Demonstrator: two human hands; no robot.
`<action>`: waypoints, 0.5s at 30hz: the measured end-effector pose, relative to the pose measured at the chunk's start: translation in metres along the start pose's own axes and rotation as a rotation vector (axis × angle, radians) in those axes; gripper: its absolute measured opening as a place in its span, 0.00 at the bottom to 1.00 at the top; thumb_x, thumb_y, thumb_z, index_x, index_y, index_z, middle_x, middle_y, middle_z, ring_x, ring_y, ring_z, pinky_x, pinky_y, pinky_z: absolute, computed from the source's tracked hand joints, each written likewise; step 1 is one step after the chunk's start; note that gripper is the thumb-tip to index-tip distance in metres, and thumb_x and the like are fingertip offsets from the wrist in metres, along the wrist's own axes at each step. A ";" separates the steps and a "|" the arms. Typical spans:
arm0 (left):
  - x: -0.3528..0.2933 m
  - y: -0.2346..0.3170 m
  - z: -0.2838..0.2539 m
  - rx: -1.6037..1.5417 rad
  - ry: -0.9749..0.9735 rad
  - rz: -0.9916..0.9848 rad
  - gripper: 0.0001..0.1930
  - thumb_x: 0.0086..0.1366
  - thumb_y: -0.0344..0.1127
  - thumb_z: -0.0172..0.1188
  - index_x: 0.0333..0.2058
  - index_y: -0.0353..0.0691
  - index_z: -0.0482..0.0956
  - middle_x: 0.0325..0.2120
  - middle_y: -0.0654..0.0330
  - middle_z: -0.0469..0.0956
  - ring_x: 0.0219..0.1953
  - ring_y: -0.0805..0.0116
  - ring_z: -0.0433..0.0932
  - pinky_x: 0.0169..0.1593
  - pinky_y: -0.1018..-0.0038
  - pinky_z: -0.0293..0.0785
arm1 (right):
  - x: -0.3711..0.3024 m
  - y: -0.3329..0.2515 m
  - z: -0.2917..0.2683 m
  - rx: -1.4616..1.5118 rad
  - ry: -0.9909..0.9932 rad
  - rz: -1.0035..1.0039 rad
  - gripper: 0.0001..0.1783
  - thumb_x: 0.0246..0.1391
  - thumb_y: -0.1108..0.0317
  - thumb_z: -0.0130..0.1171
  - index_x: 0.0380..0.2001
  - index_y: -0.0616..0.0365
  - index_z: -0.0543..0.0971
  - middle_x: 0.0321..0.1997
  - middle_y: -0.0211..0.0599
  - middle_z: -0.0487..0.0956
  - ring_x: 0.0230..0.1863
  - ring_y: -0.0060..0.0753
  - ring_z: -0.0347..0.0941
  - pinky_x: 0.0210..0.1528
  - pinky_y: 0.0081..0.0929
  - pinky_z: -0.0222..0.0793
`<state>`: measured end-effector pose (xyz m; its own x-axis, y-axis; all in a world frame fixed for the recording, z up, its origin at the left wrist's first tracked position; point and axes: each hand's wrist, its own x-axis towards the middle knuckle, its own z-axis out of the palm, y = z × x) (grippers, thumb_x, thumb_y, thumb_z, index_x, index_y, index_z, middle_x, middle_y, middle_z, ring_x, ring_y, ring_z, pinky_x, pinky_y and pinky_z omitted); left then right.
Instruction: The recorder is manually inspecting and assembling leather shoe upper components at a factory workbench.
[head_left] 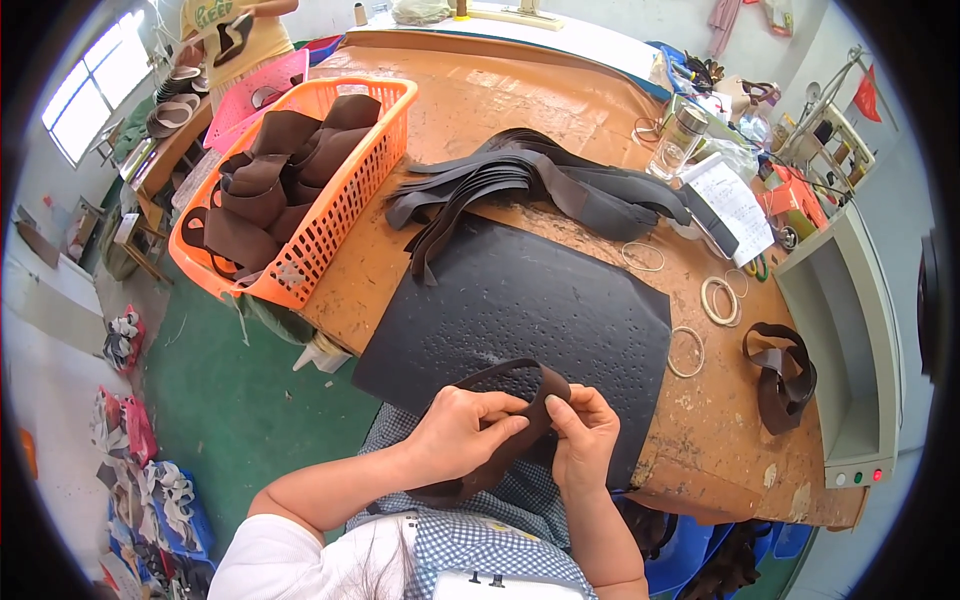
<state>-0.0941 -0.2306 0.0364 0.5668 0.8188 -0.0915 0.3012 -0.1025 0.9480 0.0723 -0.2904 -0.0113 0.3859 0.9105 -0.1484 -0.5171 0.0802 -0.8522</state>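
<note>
your left hand (462,430) and right hand (584,432) pinch the brown strip (553,382) with fingers closed, above the mat's (540,290) near edge, perhaps so that the loop is kept steady.

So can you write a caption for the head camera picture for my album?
Left hand and right hand hold a brown strap near a black mat, an orange basket to the left.

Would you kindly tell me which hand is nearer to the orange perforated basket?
Left: the left hand is to the right of the orange perforated basket, closer to the person; the right hand is farther right.
</note>
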 end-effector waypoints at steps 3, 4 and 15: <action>0.002 -0.002 -0.001 0.001 -0.010 0.019 0.12 0.63 0.29 0.67 0.43 0.29 0.83 0.26 0.54 0.86 0.28 0.81 0.80 0.32 0.79 0.77 | 0.001 0.000 0.002 -0.019 0.000 -0.012 0.07 0.53 0.78 0.66 0.36 0.61 0.82 0.35 0.31 0.83 0.34 0.19 0.77 0.40 0.17 0.71; 0.002 -0.001 -0.002 0.006 -0.026 0.002 0.12 0.63 0.29 0.67 0.44 0.29 0.83 0.26 0.54 0.86 0.28 0.81 0.80 0.33 0.78 0.77 | 0.002 0.000 0.002 -0.025 -0.005 -0.025 0.07 0.53 0.79 0.66 0.36 0.62 0.82 0.35 0.31 0.83 0.35 0.19 0.77 0.40 0.17 0.72; 0.003 -0.004 -0.005 -0.037 -0.109 -0.078 0.14 0.64 0.30 0.66 0.48 0.30 0.82 0.26 0.60 0.85 0.30 0.82 0.78 0.34 0.78 0.77 | 0.003 0.003 0.006 -0.019 0.017 -0.017 0.06 0.53 0.81 0.66 0.32 0.61 0.80 0.36 0.31 0.82 0.36 0.19 0.76 0.43 0.19 0.72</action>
<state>-0.0973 -0.2250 0.0334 0.6230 0.7572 -0.1963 0.3207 -0.0184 0.9470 0.0674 -0.2846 -0.0118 0.4071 0.9022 -0.1425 -0.4962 0.0875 -0.8638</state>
